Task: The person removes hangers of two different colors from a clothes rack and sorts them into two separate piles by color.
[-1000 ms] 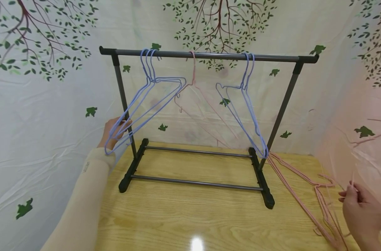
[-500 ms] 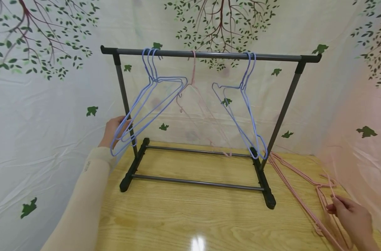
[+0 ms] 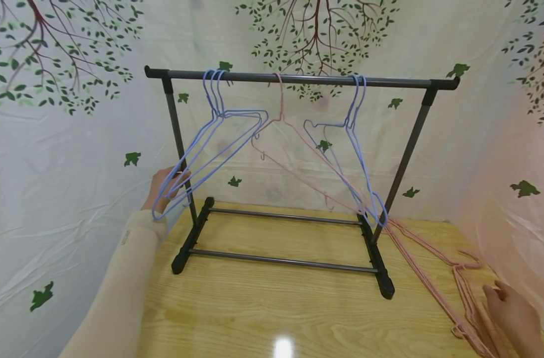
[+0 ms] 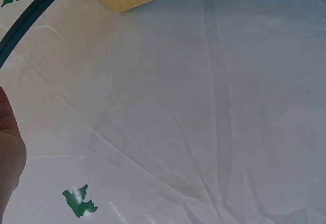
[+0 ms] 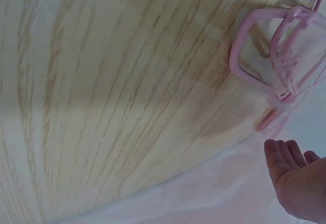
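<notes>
In the head view my left hand (image 3: 162, 189) grips the left post (image 3: 175, 129) of a black clothes rack, partly seen through the blue hangers (image 3: 209, 134). Only the edge of that hand (image 4: 9, 152) enters the left wrist view, below the dark post. My right hand (image 3: 515, 313) holds nothing, its fingers loosely bent beside a pile of pink wire hangers (image 3: 428, 283) at the table's right end. The right wrist view shows this hand (image 5: 300, 180) with relaxed fingers close to the pink hangers (image 5: 242, 40). One pink hanger (image 3: 282, 99) hangs mid-rail.
Two more blue hangers (image 3: 357, 104) hang on the right part of the rack's top rail (image 3: 308, 78). The rack's black feet (image 3: 381, 273) stand on the wood-grain table (image 3: 254, 308). A leaf-printed sheet (image 3: 75, 174) covers the walls.
My right hand has lowered a pink hanger onto the pile and let it go. The pink hanger on the rail has swung. My left hand stays at the post.
</notes>
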The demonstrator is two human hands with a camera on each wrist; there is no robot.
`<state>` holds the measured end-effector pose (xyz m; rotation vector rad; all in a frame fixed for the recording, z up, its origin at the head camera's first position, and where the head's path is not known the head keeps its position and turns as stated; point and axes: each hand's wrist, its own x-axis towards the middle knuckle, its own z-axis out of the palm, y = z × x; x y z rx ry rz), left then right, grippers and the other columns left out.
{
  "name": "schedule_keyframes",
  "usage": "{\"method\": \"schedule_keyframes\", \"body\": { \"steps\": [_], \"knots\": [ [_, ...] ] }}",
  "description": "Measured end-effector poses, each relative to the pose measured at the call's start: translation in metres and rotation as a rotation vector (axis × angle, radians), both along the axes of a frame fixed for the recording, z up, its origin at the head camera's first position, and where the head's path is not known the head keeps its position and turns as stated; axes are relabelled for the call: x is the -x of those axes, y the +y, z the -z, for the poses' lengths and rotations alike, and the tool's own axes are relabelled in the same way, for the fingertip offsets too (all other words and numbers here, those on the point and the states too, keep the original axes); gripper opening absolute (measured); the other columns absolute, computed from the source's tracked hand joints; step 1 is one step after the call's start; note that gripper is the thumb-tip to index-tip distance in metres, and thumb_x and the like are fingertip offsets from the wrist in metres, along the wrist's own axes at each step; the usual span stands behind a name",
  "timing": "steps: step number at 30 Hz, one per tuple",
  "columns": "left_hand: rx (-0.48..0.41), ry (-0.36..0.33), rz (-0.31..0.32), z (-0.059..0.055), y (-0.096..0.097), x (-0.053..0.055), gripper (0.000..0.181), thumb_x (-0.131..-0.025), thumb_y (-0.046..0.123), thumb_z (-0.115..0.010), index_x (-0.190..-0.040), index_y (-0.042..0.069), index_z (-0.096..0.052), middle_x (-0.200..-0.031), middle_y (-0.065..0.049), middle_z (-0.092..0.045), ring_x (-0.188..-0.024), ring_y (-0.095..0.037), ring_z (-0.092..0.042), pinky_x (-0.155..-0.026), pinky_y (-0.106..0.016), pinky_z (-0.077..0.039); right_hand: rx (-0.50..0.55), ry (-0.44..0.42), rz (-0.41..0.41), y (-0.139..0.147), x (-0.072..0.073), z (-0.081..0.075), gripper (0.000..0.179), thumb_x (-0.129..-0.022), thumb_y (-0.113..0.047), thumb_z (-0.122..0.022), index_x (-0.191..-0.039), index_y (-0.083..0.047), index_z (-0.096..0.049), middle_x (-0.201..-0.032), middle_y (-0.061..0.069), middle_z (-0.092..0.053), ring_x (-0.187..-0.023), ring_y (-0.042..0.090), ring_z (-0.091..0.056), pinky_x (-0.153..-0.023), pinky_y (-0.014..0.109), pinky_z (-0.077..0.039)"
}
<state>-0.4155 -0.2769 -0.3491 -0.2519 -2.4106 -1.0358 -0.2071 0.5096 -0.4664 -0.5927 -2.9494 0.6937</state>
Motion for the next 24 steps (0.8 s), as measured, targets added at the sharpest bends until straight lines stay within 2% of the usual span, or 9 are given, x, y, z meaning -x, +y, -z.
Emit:
{"method": "schedule_keyframes", "body": {
  "steps": [2,6,9,13,16,19,20,22,24],
  "knots": [
    [0.004,0.001,-0.007,0.0,0.0,0.001,0.038,-0.101,0.034,-0.058,-0.102,-0.002,-0.069,-0.065,-0.003,-0.057,-0.051,-0.013,-0.04,-0.047,-0.029,-0.034,0.014,0.008,0.005,-0.001,0.001,0.0,0.069,-0.107,-0.041,-0.028,-0.139,0.021,-0.027,-0.135,0.042,-0.038,-0.116,0.061,-0.041,-0.094,0.066,-0.033],
    [-0.052,-0.029,0.008,0.0,0.0,0.001,0.043,-0.1,0.039,-0.058,-0.106,-0.002,-0.07,-0.063,-0.005,-0.058,-0.045,-0.011,-0.039,-0.043,-0.028,-0.034,0.017,0.077,-0.032,-0.008,0.003,0.0,0.068,-0.107,-0.039,-0.031,-0.138,0.021,-0.031,-0.132,0.041,-0.042,-0.113,0.062,-0.043,-0.091,0.067,-0.034],
    [-0.049,0.008,0.006,0.001,0.0,0.002,0.044,-0.099,0.039,-0.06,-0.106,-0.003,-0.071,-0.068,-0.011,-0.065,-0.049,-0.011,-0.046,-0.047,-0.026,-0.036,0.01,0.132,-0.075,-0.014,0.005,0.001,0.065,-0.107,-0.037,-0.033,-0.136,0.022,-0.034,-0.128,0.042,-0.047,-0.111,0.062,-0.045,-0.088,0.066,-0.035],
    [-0.017,0.053,0.009,0.002,-0.001,0.005,0.04,-0.1,0.032,-0.059,-0.11,-0.005,-0.071,-0.091,-0.021,-0.072,-0.073,-0.025,-0.064,-0.066,-0.029,-0.047,0.0,0.172,-0.106,-0.02,0.007,-0.002,0.064,-0.107,-0.036,-0.035,-0.136,0.021,-0.036,-0.127,0.042,-0.048,-0.109,0.062,-0.046,-0.086,0.065,-0.037],
    [-0.026,0.026,0.035,0.003,-0.002,0.006,0.041,-0.102,0.029,-0.057,-0.118,-0.007,-0.067,-0.102,-0.027,-0.07,-0.09,-0.039,-0.066,-0.078,-0.042,-0.05,0.004,0.195,-0.115,-0.026,0.01,-0.007,0.063,-0.108,-0.037,-0.035,-0.139,0.018,-0.037,-0.129,0.042,-0.046,-0.109,0.063,-0.045,-0.085,0.068,-0.036],
    [-0.019,0.013,0.041,0.003,-0.002,0.007,0.044,-0.102,0.03,-0.056,-0.122,-0.008,-0.065,-0.106,-0.028,-0.069,-0.097,-0.044,-0.064,-0.084,-0.05,-0.048,-0.007,0.292,-0.113,-0.035,0.013,-0.017,0.058,-0.108,-0.034,-0.037,-0.14,0.015,-0.04,-0.128,0.041,-0.048,-0.108,0.061,-0.048,-0.083,0.067,-0.037],
    [-0.019,0.01,0.043,0.003,-0.002,0.006,0.045,-0.103,0.031,-0.056,-0.122,-0.008,-0.064,-0.107,-0.028,-0.069,-0.097,-0.044,-0.064,-0.084,-0.051,-0.048,-0.016,0.337,-0.103,-0.039,0.014,-0.022,0.056,-0.107,-0.033,-0.039,-0.139,0.014,-0.043,-0.127,0.039,-0.051,-0.102,0.05,-0.058,-0.082,0.062,-0.04],
    [-0.025,0.01,0.039,0.002,-0.002,0.006,0.045,-0.102,0.033,-0.056,-0.121,-0.008,-0.065,-0.106,-0.027,-0.069,-0.094,-0.041,-0.065,-0.081,-0.047,-0.049,-0.022,0.445,-0.07,-0.049,0.017,-0.035,0.052,-0.106,-0.029,-0.043,-0.137,0.011,-0.049,-0.125,0.036,-0.056,-0.089,0.017,-0.067,-0.08,0.046,-0.044],
    [-0.015,0.028,0.02,0.003,-0.003,0.005,0.044,-0.101,0.034,-0.057,-0.116,-0.006,-0.068,-0.1,-0.024,-0.071,-0.085,-0.035,-0.066,-0.074,-0.038,-0.05,0.005,0.524,-0.024,-0.061,0.019,-0.054,0.05,-0.104,-0.029,-0.047,-0.138,0.007,-0.051,-0.128,0.026,-0.06,-0.081,-0.013,-0.053,-0.076,0.027,-0.043]
  ]
}}
